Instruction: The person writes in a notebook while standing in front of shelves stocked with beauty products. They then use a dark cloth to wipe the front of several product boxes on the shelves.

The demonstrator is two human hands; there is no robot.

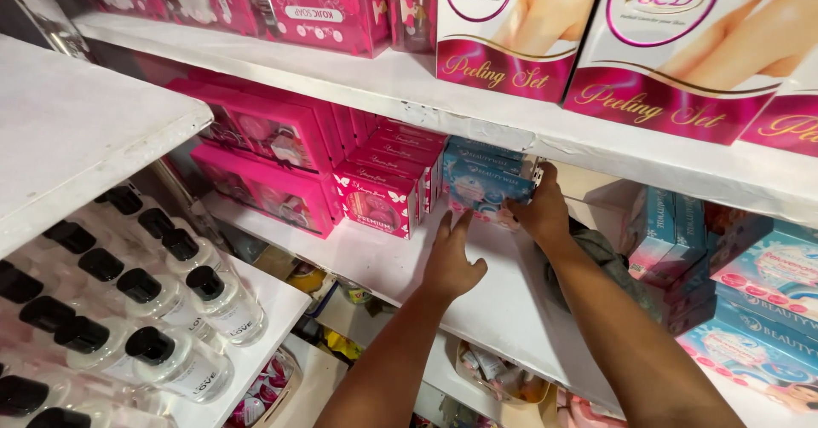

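Hands on white shelf (pixel 511 309), right hand (pixel 541 215) gripping glossy blue cardboard box (pixel 486 185) (rectangular), left hand (pixel 452 262) open, flat.

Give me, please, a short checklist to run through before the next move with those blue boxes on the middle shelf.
1. Right hand grips the blue boxes at their right end: ok.
2. Left hand under the stack's front edge: ok; contact cannot tell.
3. Stack square: not ok, lowest box juts out.
4. Clear of the small pink boxes: ok, narrow gap.
5. Room under the upper shelf: ok.
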